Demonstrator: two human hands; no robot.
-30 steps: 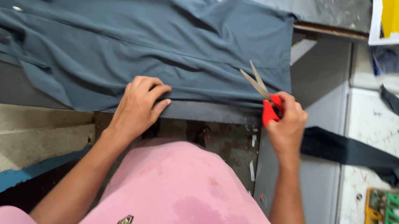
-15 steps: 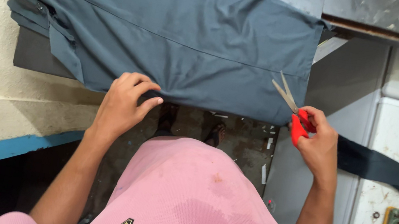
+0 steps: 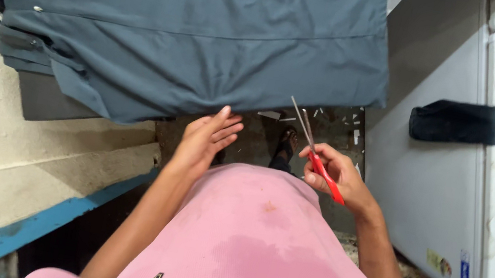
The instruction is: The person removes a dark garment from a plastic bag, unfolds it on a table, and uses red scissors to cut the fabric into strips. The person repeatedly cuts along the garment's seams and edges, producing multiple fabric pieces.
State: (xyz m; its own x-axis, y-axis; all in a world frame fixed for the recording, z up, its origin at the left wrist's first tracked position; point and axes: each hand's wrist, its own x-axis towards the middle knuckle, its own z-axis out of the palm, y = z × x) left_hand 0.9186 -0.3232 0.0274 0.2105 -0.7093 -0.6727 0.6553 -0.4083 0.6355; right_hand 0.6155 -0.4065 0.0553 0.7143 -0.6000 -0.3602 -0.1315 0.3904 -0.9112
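Observation:
A grey-blue garment lies spread over a work surface, its lower edge hanging toward me. My left hand is just below that edge with its fingers loosely extended, holding nothing. My right hand grips red-handled scissors, the blades slightly parted and pointing up toward the cloth's hem, a little apart from it. I wear a pink shirt.
A white cabinet stands to the right with a dark fabric strip draped over it. A cream wall with a blue floor stripe is on the left. A sandalled foot and scraps lie on the floor below the cloth.
Both hands have drawn back from the garment's edge toward my body. My left hand has let go of the cloth, and the scissors have come away from the hem.

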